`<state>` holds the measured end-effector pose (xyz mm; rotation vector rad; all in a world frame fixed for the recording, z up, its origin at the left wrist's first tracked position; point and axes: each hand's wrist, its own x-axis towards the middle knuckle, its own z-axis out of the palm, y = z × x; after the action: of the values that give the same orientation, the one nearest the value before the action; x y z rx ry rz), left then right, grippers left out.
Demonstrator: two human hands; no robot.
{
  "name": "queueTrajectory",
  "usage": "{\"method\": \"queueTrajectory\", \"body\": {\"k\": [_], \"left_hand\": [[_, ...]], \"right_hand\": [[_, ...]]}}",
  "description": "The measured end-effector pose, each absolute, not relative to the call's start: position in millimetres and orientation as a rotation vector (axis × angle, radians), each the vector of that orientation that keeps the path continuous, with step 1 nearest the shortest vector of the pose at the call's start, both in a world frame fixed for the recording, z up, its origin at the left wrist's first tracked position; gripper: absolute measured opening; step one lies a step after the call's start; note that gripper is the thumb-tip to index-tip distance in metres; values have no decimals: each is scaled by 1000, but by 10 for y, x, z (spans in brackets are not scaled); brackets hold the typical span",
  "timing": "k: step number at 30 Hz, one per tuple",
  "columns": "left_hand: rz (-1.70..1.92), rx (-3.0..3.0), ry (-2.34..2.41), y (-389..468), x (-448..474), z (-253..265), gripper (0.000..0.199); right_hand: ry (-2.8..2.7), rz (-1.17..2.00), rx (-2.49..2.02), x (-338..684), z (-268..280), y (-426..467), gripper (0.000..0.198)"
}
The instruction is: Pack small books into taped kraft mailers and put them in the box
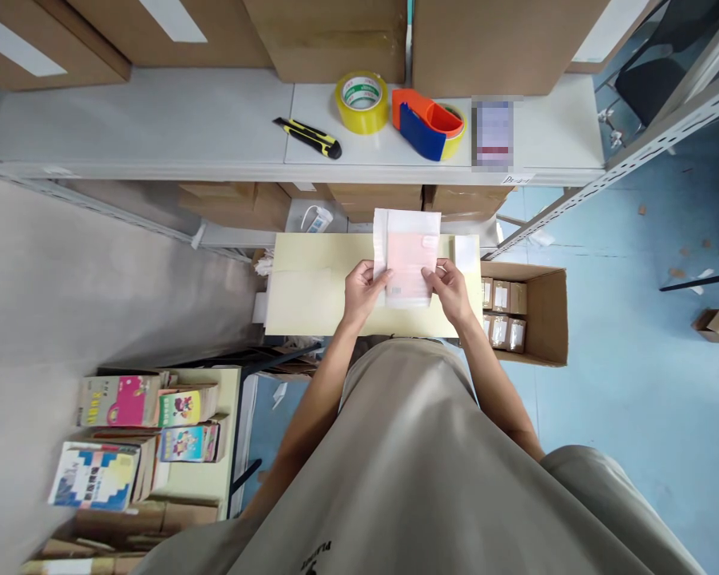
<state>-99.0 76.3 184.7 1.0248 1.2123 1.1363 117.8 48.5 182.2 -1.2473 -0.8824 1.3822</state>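
Between my two hands is a flat, translucent white plastic bag (408,259) with something pink showing through it. My left hand (364,291) pinches its left edge, thumb on top. On the opposite edge my right hand (449,291) grips it the same way, thumb across the front. The bag is held above a pale yellow table (317,279). Just beyond my right hand, a white slip or card (466,254) lies at the table's right end. What exactly the pink content is, I cannot make out.
A grey shelf (216,120) ahead carries a box cutter (308,137), a yellow tape roll (363,104), an orange-blue tape dispenser (428,124) and cardboard boxes (329,40). Right of the table, an open carton (545,315) holds small boxes. Books (120,399) are stacked at lower left.
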Motion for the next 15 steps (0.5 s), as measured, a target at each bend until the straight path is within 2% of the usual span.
{"method": "queueTrajectory", "body": {"k": [2, 7, 15], "left_hand": [[1158, 1028, 1243, 750, -971, 1852, 66], [1290, 1104, 1321, 693, -897, 1874, 59], [1166, 1617, 1414, 484, -712, 1977, 24]], "right_hand": [[-892, 1333, -1285, 1153, 1772, 472, 70], [-957, 893, -1431, 1027, 1813, 414, 70], [-932, 1231, -1257, 612, 2061, 338, 81]]}}
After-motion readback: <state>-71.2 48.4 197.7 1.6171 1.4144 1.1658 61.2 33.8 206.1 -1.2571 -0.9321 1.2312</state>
